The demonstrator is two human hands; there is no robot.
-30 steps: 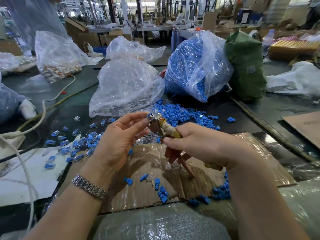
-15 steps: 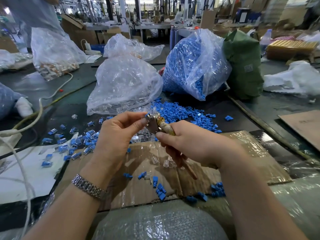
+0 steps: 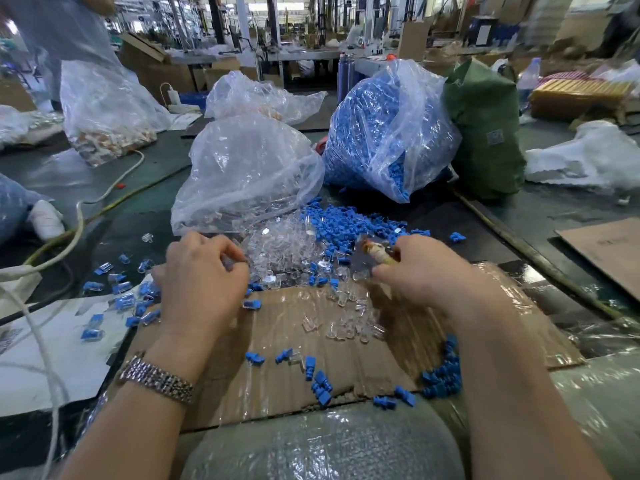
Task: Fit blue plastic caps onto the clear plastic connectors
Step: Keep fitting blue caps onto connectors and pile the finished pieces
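My left hand [image 3: 202,280] hovers at the near left edge of a heap of clear connectors [image 3: 277,251], its fingertips curled together; a small clear piece seems pinched there but is blurred. My right hand [image 3: 420,271] grips a small tool with a taped yellowish handle and metal tip [image 3: 375,252], just right of the heap. Loose blue caps [image 3: 356,226] spread behind and to the right of the clear heap. More blue caps [image 3: 320,382] and clear connectors [image 3: 346,327] lie on the taped cardboard sheet [image 3: 277,341] under my hands.
A clear bag [image 3: 249,168] of connectors and a bag of blue caps [image 3: 384,133] stand behind the heaps. A green sack [image 3: 485,133] is at the right. Finished capped pieces [image 3: 117,299] lie scattered left on white paper. A white cable [image 3: 79,216] runs along the left.
My hands have separated and dropped toward the table. The left hand left the tool's tip and went down-left to the clear heap; the right hand carried the tool to the right.
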